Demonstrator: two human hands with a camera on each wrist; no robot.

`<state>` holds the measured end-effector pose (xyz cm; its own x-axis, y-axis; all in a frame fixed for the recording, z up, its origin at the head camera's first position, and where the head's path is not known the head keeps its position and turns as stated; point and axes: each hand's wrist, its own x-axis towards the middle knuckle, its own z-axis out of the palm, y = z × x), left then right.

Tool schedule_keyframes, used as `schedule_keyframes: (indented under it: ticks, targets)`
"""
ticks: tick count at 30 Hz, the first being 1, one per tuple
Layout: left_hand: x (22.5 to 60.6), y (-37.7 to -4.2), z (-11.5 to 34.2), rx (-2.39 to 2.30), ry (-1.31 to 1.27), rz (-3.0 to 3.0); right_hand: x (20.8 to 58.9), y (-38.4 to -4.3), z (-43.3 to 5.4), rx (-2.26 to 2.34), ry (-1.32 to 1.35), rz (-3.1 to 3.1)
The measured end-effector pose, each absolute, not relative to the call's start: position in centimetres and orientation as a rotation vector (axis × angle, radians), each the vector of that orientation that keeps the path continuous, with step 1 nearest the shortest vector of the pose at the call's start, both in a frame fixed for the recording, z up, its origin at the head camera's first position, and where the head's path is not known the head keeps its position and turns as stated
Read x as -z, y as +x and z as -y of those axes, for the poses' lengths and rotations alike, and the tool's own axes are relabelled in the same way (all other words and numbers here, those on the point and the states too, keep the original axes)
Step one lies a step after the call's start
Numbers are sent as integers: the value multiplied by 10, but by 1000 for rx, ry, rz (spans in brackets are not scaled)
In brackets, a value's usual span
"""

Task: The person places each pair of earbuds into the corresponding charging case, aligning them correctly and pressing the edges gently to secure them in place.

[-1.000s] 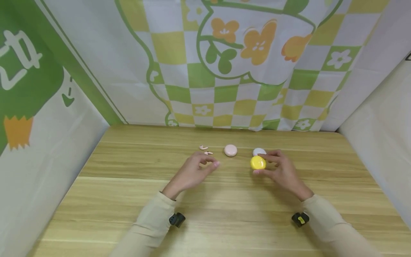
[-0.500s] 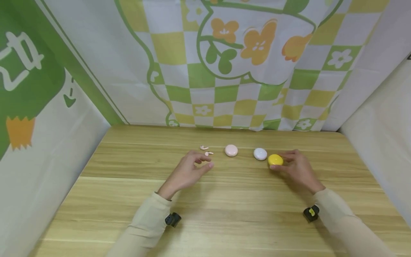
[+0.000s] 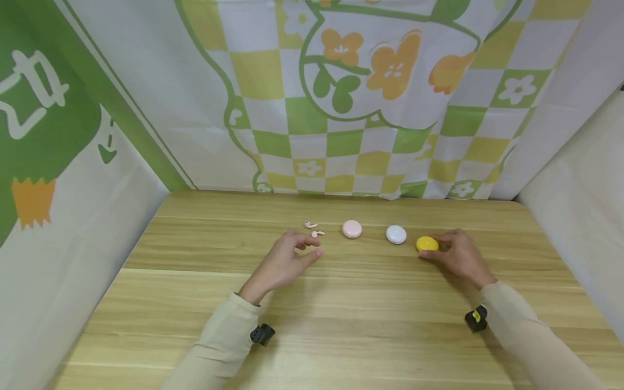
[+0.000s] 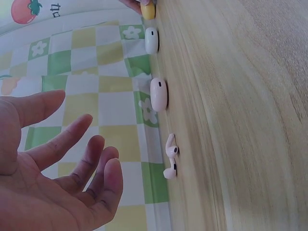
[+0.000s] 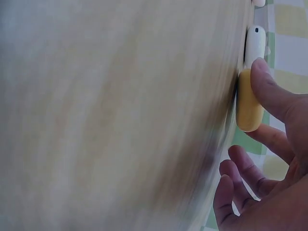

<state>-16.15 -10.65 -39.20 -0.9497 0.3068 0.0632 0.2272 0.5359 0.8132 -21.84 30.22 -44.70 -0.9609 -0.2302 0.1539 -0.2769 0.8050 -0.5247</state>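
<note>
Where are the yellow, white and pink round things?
Yellow round thing (image 3: 427,243): head view, on its top.
White round thing (image 3: 396,234): head view, on its top.
Pink round thing (image 4: 158,97): left wrist view, on its side.

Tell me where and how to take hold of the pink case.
Probably best to pinch the pink case across its rounded rim, near edge to far edge, coming from above on the near side. It is a low disc lying flat, and its rounded top offers little to hold. The earbuds lie to its left and the white case to its right, so this should avoid both.
</note>
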Motion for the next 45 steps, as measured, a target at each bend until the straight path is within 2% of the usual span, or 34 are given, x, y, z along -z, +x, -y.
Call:
schedule_keyframes:
  ticks: [27,34,45]
  targets:
    - [393,-162,109,-1401,488,-2664,445,-223,-304,-722,489,2898]
    - [393,-163,114,-1385,465,-2686,432,-218,-283,-713,375,2907]
    - [396,-165,122,-1369,453,-2683,427,-220,-236,-813,461,2812]
